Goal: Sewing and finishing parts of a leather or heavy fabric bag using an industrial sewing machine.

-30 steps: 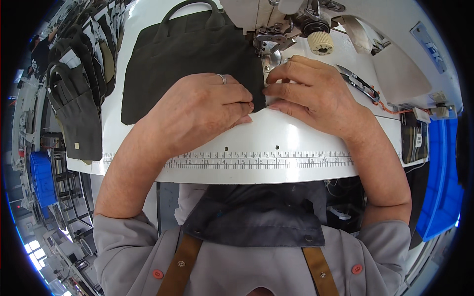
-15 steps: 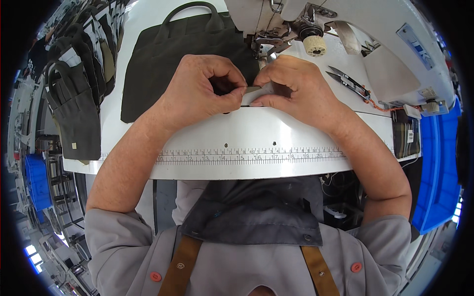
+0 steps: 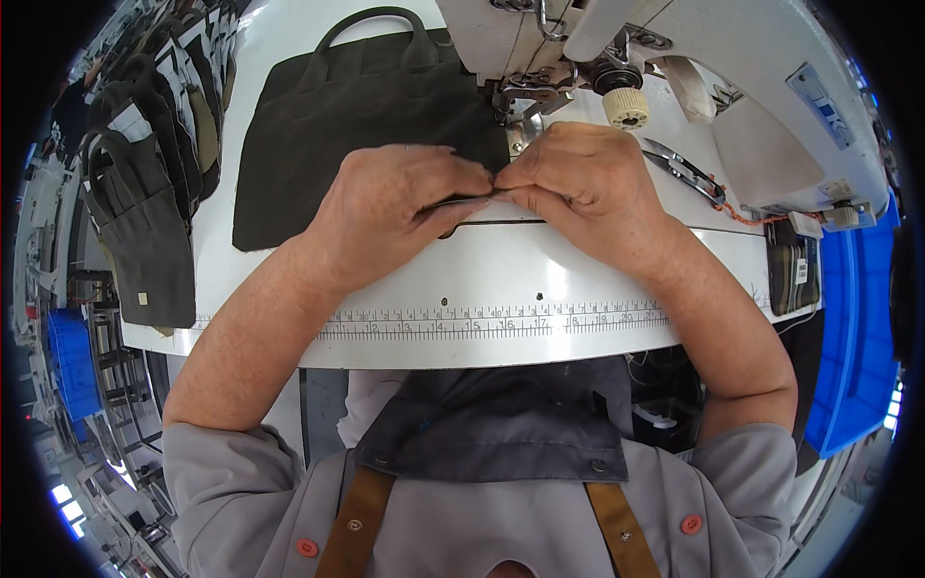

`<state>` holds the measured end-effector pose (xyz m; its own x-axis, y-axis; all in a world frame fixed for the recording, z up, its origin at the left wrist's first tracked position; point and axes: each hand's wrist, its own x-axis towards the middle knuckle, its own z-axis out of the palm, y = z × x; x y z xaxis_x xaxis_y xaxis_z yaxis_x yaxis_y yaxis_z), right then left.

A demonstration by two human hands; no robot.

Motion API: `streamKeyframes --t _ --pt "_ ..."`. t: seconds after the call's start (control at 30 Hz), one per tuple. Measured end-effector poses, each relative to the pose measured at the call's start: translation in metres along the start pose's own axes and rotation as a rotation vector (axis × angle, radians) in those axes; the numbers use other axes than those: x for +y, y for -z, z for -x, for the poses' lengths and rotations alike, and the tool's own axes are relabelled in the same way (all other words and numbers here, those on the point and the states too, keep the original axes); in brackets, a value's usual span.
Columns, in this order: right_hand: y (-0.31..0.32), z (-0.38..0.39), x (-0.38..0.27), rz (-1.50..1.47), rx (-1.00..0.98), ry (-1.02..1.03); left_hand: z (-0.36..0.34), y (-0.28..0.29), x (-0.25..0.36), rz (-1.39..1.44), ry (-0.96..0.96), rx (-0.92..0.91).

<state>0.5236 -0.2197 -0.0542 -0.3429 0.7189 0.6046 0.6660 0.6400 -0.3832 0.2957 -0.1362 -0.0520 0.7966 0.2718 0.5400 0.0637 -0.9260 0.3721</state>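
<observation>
Left hand and right hand meet fingertip to fingertip, pinching a thin dark strip above the table, beside the bag. Loosened fingers could drop it; the needle sits close.

left hand: fingers curled, pinching | right hand: curled, pinching | fingertips meet | forearms converge

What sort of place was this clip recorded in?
Most likely a sewing workshop or small bag factory. An industrial sewing machine stands on a white table with a printed ruler strip, and a stack of finished dark bags hangs at the left. Both hands pinch a dark fabric piece.
</observation>
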Motion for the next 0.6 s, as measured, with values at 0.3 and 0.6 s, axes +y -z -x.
streamKeyframes --t 0.3,0.6 --pt "0.005 0.012 -0.008 0.202 -0.067 0.194 0.007 0.015 0.012 -0.169 -0.126 -0.229" --pt "0.023 0.007 -0.006 0.056 -0.206 0.023 0.011 0.017 0.006 -0.002 -0.007 -0.347"
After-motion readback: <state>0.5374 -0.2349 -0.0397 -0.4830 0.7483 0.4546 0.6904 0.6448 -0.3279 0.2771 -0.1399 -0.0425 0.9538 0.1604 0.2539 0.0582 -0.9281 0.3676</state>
